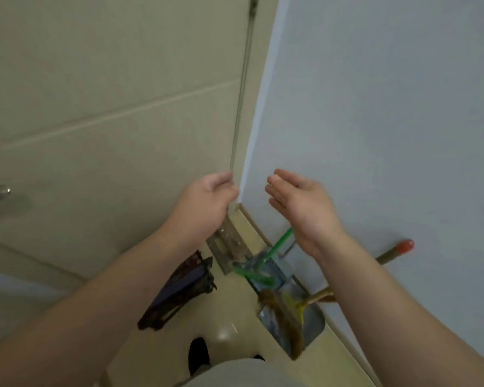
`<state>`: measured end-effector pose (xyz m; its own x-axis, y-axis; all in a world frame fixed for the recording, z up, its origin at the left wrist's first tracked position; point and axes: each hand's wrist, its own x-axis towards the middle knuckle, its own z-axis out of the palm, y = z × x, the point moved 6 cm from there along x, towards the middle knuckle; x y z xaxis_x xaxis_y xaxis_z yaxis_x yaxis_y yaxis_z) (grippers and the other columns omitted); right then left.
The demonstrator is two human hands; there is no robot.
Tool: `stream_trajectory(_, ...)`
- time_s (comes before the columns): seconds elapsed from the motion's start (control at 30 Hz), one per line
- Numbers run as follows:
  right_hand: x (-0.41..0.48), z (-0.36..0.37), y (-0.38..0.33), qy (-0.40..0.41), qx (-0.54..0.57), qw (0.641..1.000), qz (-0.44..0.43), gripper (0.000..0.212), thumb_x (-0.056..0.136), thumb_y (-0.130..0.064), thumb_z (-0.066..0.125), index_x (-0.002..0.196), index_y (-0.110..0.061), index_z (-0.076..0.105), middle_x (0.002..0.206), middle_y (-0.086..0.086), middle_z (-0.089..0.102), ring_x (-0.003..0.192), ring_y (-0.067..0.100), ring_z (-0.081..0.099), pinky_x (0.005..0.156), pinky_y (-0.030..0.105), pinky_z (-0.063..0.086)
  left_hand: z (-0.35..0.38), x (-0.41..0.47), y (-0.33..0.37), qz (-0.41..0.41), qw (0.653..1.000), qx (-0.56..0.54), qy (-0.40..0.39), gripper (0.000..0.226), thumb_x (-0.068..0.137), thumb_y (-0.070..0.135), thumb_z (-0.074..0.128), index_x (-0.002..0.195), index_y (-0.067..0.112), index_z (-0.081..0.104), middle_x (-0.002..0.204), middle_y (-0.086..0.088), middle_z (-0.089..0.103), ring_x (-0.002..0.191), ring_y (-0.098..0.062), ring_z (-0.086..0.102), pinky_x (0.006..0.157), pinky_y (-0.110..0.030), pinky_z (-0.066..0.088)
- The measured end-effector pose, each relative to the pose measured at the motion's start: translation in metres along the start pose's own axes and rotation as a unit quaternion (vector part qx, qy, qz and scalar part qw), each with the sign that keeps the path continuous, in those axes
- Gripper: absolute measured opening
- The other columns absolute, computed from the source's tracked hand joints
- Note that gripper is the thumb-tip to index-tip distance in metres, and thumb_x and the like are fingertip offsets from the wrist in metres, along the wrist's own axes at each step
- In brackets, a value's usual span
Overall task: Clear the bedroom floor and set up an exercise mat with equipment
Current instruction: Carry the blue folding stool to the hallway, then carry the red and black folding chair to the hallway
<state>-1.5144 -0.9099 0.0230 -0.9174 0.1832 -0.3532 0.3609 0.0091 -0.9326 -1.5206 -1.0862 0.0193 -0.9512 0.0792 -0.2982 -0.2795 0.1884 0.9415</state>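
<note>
I have both hands up in front of the corner where the beige panelled door (109,107) meets the pale blue-grey wall (375,107), and neither holds anything: the left hand (207,196) has its fingers (224,177) loosely curled near the door's edge, and the right hand (299,202) has its fingers (277,188) bent softly inward, the palms facing each other with a gap between. The relation that matters lies below them. The green plastic handle (280,244) slants up and to the right from the clear bluish dustpan (271,270) on the tan floor (235,317), and its top end runs in behind the heel of my right hand, so it lies below and behind those fingers, not between them. Just beside it the brown-bristled broom (282,317) stands in the same corner, its wooden stick passing behind my right forearm and leaning on the wall, its red tip (405,245) showing beyond. The right hand is plainly nearer to both; I judge it would have to drop and turn to close round either handle. A dark folded thing (179,289), which I cannot identify, lies at the door's foot below my left forearm. No exercise mat is in view
</note>
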Motion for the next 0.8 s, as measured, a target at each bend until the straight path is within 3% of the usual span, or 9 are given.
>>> stream_trajectory(0.1,-0.028,-0.053,-0.052,0.05,-0.094,0.988,-0.113,0.051,0.1,-0.029,0.062,0.148,-0.015,0.05,0.143,-0.003,0.06,0.126,0.005,0.057,0.114,0.03,0.042,0.044,-0.01,0.07,0.145,0.983,0.097,-0.048,0.049,0.1,0.024,0.058,0.148,0.023,0.048,0.145,0.009,0.055,0.128,0.001,0.053,0.114,-0.028,0.038)
stream_trajectory(0.17,-0.053,-0.097,-0.086,0.097,-0.166,0.966,-0.173,0.053,0.101,-0.034,0.058,0.151,-0.021,0.046,0.147,-0.009,0.055,0.13,-0.001,0.052,0.113,0.022,0.038,0.083,-0.025,0.113,0.251,0.944,0.198,-0.086,0.053,0.102,0.031,0.055,0.153,0.028,0.041,0.151,0.013,0.047,0.134,0.002,0.046,0.118,-0.032,0.035)
stream_trajectory(0.23,-0.078,-0.139,-0.11,0.149,-0.247,0.931,-0.226,0.056,0.102,-0.041,0.054,0.155,-0.029,0.039,0.151,-0.016,0.047,0.135,-0.002,0.046,0.115,0.022,0.035,0.119,-0.044,0.15,0.36,0.872,0.312,-0.106,0.057,0.103,0.04,0.047,0.157,0.031,0.03,0.157,0.015,0.038,0.141,0.0,0.036,0.12,-0.031,0.03)
stream_trajectory(0.37,-0.128,-0.211,-0.147,0.262,-0.441,0.807,-0.293,0.062,0.103,-0.046,0.043,0.159,-0.026,0.026,0.161,-0.014,0.031,0.145,-0.004,0.024,0.108,0.0,0.009,0.181,-0.078,0.209,0.525,0.734,0.414,-0.123,0.063,0.104,0.051,0.025,0.16,0.027,0.012,0.166,0.011,0.018,0.15,-0.002,0.017,0.123,-0.025,0.015)
stream_trajectory(0.43,-0.152,-0.24,-0.159,0.301,-0.506,0.751,-0.299,0.067,0.103,-0.048,0.037,0.161,-0.021,0.019,0.166,-0.009,0.023,0.151,0.0,0.016,0.113,0.007,0.007,0.212,-0.089,0.232,0.595,0.663,0.439,-0.121,0.065,0.104,0.05,0.02,0.161,0.02,0.013,0.167,0.003,0.018,0.151,-0.007,0.019,0.12,-0.025,0.013)
stream_trajectory(0.5,-0.171,-0.263,-0.165,0.327,-0.547,0.714,-0.291,0.071,0.101,-0.052,0.032,0.161,-0.018,0.015,0.167,-0.006,0.018,0.153,0.004,0.01,0.116,0.011,0.003,0.236,-0.097,0.25,0.631,0.618,0.452,-0.124,0.067,0.103,0.048,0.021,0.161,0.015,0.015,0.167,-0.002,0.019,0.151,-0.011,0.021,0.119,-0.027,0.013)
stream_trajectory(0.6,-0.2,-0.294,-0.165,0.38,-0.569,0.678,-0.27,0.07,0.102,-0.05,0.031,0.161,-0.014,0.017,0.167,-0.001,0.019,0.154,0.008,0.011,0.116,0.008,-0.002,0.269,-0.111,0.27,0.662,0.586,0.443,-0.15,0.066,0.104,0.046,0.024,0.16,0.011,0.019,0.166,-0.004,0.022,0.151,-0.014,0.024,0.12,-0.028,0.016)
stream_trajectory(0.8,-0.249,-0.321,-0.149,0.462,-0.563,0.651,-0.214,0.069,0.104,-0.049,0.031,0.16,-0.012,0.019,0.167,0.0,0.022,0.154,0.008,0.012,0.117,0.008,-0.002,0.311,-0.14,0.284,0.707,0.564,0.384,-0.189,0.067,0.103,0.049,0.022,0.16,0.015,0.018,0.166,0.0,0.02,0.151,-0.009,0.02,0.118,-0.02,0.007)
